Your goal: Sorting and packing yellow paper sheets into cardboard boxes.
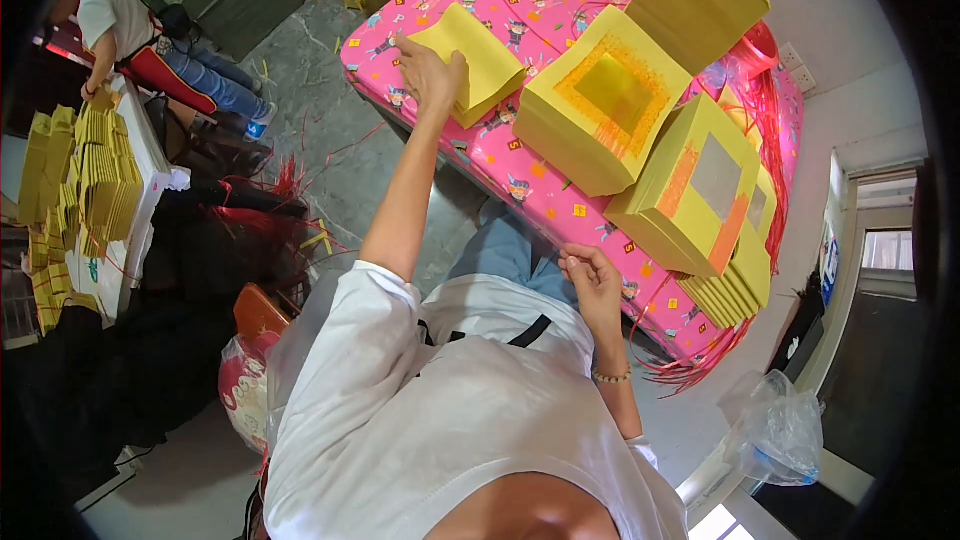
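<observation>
Left hand (430,75): thumb and fingers moderately apart, laid over the left edge of yellow paper (478,52) on the pink tablecloth (425,10). Right hand (596,285): fingertips drawn close together, near table's front edge; cannot tell whether anything is pinched. Bigger paper stack (575,145) beside the paper.

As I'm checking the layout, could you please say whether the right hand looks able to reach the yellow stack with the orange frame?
Probably yes: only pink tablecloth seems to lie between the right hand and that yellow stack.
</observation>
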